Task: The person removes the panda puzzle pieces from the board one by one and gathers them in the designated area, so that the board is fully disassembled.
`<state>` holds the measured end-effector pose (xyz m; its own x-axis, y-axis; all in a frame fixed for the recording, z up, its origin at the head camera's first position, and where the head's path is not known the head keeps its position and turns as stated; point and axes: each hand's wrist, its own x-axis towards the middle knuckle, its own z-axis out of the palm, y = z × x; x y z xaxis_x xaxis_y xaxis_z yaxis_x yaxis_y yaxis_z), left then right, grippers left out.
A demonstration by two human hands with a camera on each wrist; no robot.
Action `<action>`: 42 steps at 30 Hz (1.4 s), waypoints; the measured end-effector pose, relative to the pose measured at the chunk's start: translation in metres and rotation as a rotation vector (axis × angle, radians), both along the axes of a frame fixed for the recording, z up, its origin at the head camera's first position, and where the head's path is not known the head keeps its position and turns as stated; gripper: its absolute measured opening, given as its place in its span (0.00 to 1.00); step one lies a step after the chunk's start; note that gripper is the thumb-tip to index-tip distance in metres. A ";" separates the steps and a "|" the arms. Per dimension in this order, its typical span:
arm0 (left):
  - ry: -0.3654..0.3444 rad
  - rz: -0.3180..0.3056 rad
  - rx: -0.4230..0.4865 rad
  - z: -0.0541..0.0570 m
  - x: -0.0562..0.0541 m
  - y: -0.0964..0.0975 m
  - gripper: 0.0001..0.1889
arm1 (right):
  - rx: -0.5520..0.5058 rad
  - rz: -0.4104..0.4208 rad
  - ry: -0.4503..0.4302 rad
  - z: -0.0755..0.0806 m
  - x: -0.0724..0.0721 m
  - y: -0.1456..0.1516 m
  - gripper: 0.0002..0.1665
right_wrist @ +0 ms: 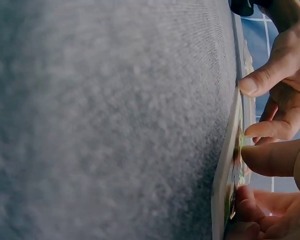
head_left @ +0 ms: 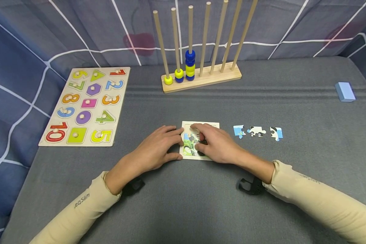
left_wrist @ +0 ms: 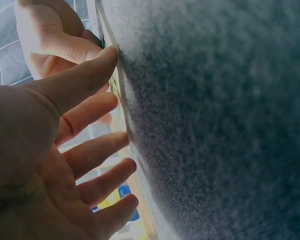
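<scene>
The left hand (head_left: 157, 148), fingers spread, touches the puzzle (head_left: 195, 158) at nine o'clock; the right hand (head_left: 221, 144) bends over it, whether pinching I can't tell. Nearer that hand, towards three o'clock, three pieces (head_left: 256, 131) line up nine-to-three.

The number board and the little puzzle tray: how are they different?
The number board is larger; the puzzle tray is smaller. The number board has knobbed numbers and shapes; the puzzle tray has flat jigsaw pieces. The number board's pieces sit in place, but the puzzle tray shows bare space near its top. Both have pale borders and lie on the grey cloth.
</scene>
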<state>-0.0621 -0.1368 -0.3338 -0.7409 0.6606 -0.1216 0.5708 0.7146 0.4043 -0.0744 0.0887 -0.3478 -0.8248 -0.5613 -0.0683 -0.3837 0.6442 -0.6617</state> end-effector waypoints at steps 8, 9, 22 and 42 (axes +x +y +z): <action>0.004 -0.006 0.001 -0.001 0.000 -0.001 0.15 | 0.014 0.003 0.014 0.000 0.001 -0.001 0.20; 0.006 -0.009 0.004 -0.001 0.000 -0.001 0.15 | 0.010 0.002 0.012 0.001 0.001 -0.001 0.20; 0.049 -0.074 -0.040 0.002 0.004 0.001 0.18 | -0.026 -0.008 0.013 0.000 0.001 0.000 0.20; 0.034 -0.087 -0.064 0.002 0.004 0.000 0.17 | -0.157 -0.014 -0.058 -0.001 -0.003 0.002 0.14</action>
<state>-0.0581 -0.1372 -0.3319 -0.6855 0.7142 -0.1414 0.6445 0.6856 0.3383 -0.0773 0.0903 -0.3491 -0.8296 -0.5576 -0.0289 -0.3335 0.5363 -0.7753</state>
